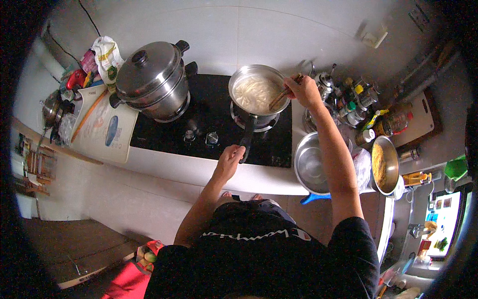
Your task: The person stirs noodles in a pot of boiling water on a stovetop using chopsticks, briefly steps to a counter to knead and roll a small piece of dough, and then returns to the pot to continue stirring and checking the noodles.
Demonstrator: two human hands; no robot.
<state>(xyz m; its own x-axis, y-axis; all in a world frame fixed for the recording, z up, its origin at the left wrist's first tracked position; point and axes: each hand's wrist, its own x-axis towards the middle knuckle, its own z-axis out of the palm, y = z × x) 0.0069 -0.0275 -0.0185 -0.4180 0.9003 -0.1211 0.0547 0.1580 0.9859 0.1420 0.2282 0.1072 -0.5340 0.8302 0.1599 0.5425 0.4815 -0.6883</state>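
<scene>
On the right burner of the black glass gas hob point(164, 140) sits a steel saucepan point(257, 89) with pale strands, which look like noodles, in cloudy liquid. My left hand point(230, 160) grips the end of the pan's black handle point(247, 140). Above the pan's right rim, my right hand point(304, 89) holds wooden chopsticks point(278, 101), their tips dipping into the liquid. A large lidded steel steamer pot point(153, 74) stands on the left burner.
Right of the hob are an empty-looking steel bowl point(312, 162), a steel bowl of yellow food point(384, 164), a clear plastic bag point(361, 168) and several seasoning jars point(354, 116). A pale cutting board point(108, 127) lies left of the hob. A red bag point(130, 278) stands behind at lower left.
</scene>
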